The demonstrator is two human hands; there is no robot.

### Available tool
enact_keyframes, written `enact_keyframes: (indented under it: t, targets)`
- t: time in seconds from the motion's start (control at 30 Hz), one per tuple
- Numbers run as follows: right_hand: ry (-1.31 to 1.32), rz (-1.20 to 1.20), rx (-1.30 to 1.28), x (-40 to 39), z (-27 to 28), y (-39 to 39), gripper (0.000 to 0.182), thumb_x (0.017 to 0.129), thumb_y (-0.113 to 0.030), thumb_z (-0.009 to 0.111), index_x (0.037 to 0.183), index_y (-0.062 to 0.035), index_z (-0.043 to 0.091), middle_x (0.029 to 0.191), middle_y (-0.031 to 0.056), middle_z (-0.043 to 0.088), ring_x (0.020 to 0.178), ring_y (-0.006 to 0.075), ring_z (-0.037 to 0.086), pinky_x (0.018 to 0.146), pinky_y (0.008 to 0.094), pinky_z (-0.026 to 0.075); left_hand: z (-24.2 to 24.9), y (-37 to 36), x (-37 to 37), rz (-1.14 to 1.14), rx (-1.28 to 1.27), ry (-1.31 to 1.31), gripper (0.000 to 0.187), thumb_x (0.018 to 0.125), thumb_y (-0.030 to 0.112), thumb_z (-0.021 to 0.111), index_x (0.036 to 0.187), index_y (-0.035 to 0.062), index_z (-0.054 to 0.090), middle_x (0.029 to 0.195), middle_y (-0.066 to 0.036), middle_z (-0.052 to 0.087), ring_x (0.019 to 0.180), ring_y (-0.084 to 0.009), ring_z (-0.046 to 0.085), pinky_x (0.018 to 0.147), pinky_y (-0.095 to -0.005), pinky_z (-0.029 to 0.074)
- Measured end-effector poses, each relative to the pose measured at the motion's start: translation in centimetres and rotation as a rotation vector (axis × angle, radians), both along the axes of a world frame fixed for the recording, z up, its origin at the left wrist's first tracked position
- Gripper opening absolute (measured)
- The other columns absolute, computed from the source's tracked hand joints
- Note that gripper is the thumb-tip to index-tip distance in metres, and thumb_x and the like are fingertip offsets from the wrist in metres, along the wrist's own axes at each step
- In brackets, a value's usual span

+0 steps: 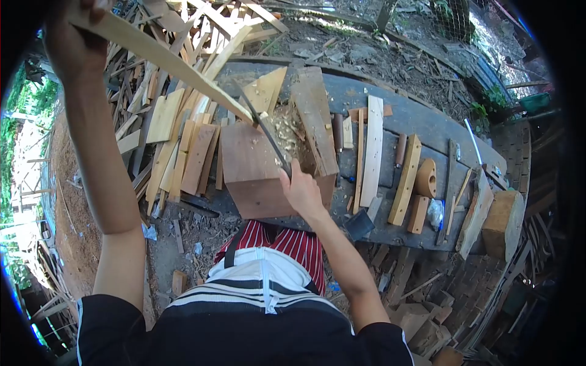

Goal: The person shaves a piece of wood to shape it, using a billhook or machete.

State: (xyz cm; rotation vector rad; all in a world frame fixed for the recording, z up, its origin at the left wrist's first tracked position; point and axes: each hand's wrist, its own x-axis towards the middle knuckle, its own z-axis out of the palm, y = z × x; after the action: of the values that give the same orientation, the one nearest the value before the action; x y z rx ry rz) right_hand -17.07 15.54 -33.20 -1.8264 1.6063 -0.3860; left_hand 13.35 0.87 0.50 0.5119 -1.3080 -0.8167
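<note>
My left hand (85, 12), raised at the upper left and partly cut off by the view's edge, is closed around one end of a long pale wooden strip (165, 58). The strip slants down to the right, its lower end at the top of a big brown wooden block (250, 152). My right hand (302, 192) grips a long, thin, dark knife-like blade (273, 140), its handle hidden in the fingers. The blade crosses the strip's lower end. Pale wood shavings (284, 125) lie on the block beside a thick brown board (314, 119).
On the dark workbench (348, 88) at right lie a white slat (372, 152), a drilled wooden bar (405, 180), a rounded wooden piece (425, 177) and a squared timber block (502, 226). Scrap wood (165, 116) is heaped at left.
</note>
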Motion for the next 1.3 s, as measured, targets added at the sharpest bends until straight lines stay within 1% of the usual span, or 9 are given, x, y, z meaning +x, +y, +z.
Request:
enact_keyframes:
  t: [0.1, 0.27, 0.33, 0.5, 0.67, 0.87, 0.93, 1.03, 1.3]
  targets:
    - [-0.078, 0.006, -0.027, -0.8, 0.0, 0.7, 0.046, 0.097, -0.039, 0.047, 0.122, -0.0007, 0.048, 0.071, 0.0257, 0.063, 0.057, 0.0435, 0.063, 0.053, 0.0501, 0.051, -0.6, 0.2, -0.2, 0.002, -0.001, -0.026, 0.018, 0.092, 0.022, 0.058, 0.091, 0.0039, 0.058, 0.074, -0.004, 0.047, 0.064, -0.0140, 0.047, 0.083, -0.0367, 0.040]
    - [-0.444, -0.043, 0.510, -1.9, 4.9, -1.8, 0.042, 0.099, -0.043, 0.048, 0.110, -0.0035, 0.048, 0.057, -0.0008, 0.041, 0.042, 0.0075, 0.040, 0.036, 0.0256, 0.035, 0.4, -0.3, -1.6, -0.046, -0.092, -0.037, 0.013, 0.089, 0.016, 0.061, 0.091, 0.0034, 0.056, 0.074, -0.006, 0.047, 0.064, -0.0147, 0.045, 0.074, -0.0320, 0.040]
    - [-0.540, -0.026, 0.412, -2.1, 8.6, -1.6, 0.041, 0.098, -0.038, 0.048, 0.109, 0.0018, 0.048, 0.061, 0.0191, 0.057, 0.053, 0.0330, 0.061, 0.050, 0.0383, 0.045, -0.1, -0.4, -2.0, -0.013, -0.106, 0.003, 0.013, 0.088, 0.014, 0.062, 0.091, 0.0029, 0.056, 0.075, -0.006, 0.047, 0.064, -0.0151, 0.044, 0.070, -0.0299, 0.040]
    - [-0.636, -0.006, -0.173, -1.6, 18.4, -1.8, 0.036, 0.098, -0.034, 0.049, 0.109, 0.0006, 0.049, 0.065, 0.0250, 0.057, 0.066, 0.0431, 0.062, 0.055, 0.0479, 0.045, -1.7, -0.3, -7.0, 0.450, -0.352, -0.059, 0.040, 0.086, 0.029, 0.072, 0.112, 0.0020, 0.057, 0.069, 0.002, 0.053, 0.050, -0.0058, 0.052, 0.044, -0.0171, 0.045]
    - [-0.078, -0.034, 0.112, 0.3, 1.2, -0.4, 0.047, 0.097, -0.038, 0.046, 0.118, 0.0040, 0.047, 0.079, 0.0294, 0.064, 0.081, 0.0494, 0.063, 0.069, 0.0575, 0.048, -1.5, -0.4, -3.2, 0.276, -0.356, -0.070, 0.037, 0.086, 0.026, 0.070, 0.109, 0.0012, 0.056, 0.070, -0.001, 0.051, 0.053, -0.0081, 0.051, 0.048, -0.0200, 0.044]
    - [-0.183, -0.004, 0.186, -0.6, 0.5, -0.8, 0.045, 0.098, -0.042, 0.044, 0.111, 0.0007, 0.048, 0.085, 0.0337, 0.062, 0.082, 0.0515, 0.062, 0.074, 0.0561, 0.047, 0.0, 0.6, -3.2, 0.011, -0.140, -0.004, 0.015, 0.086, 0.012, 0.064, 0.093, 0.0023, 0.056, 0.075, -0.007, 0.047, 0.066, -0.0148, 0.045, 0.066, -0.0293, 0.041]
    - [-0.273, -0.002, 0.196, -1.7, -0.1, -1.7, 0.045, 0.098, -0.046, 0.044, 0.105, -0.0012, 0.049, 0.070, 0.0234, 0.061, 0.054, 0.0355, 0.062, 0.054, 0.0453, 0.050, 0.0, 0.7, -5.5, 0.068, -0.175, -0.016, 0.019, 0.086, 0.014, 0.065, 0.096, 0.0021, 0.056, 0.074, -0.006, 0.048, 0.064, -0.0137, 0.046, 0.063, -0.0276, 0.041]
    - [-1.088, -0.169, 1.126, -3.1, 1.2, -2.3, 0.042, 0.098, -0.049, 0.044, 0.093, -0.0076, 0.046, 0.057, -0.0002, 0.044, 0.037, 0.0073, 0.038, 0.031, 0.0244, 0.031, 0.1, 2.5, -9.9, 0.149, -0.227, -0.026, 0.025, 0.086, 0.018, 0.067, 0.101, 0.0018, 0.055, 0.073, -0.004, 0.049, 0.060, -0.0120, 0.047, 0.058, -0.0249, 0.042]
    - [-0.627, 0.013, 0.064, -1.6, 14.3, -2.3, 0.032, 0.099, -0.035, 0.051, 0.095, -0.0041, 0.046, 0.057, 0.0024, 0.047, 0.044, 0.0122, 0.046, 0.041, 0.0294, 0.037, -1.7, 2.1, -10.2, 0.466, -0.303, -0.061, 0.042, 0.086, 0.028, 0.072, 0.113, 0.0010, 0.054, 0.069, 0.000, 0.052, 0.051, -0.0074, 0.052, 0.044, -0.0179, 0.044]
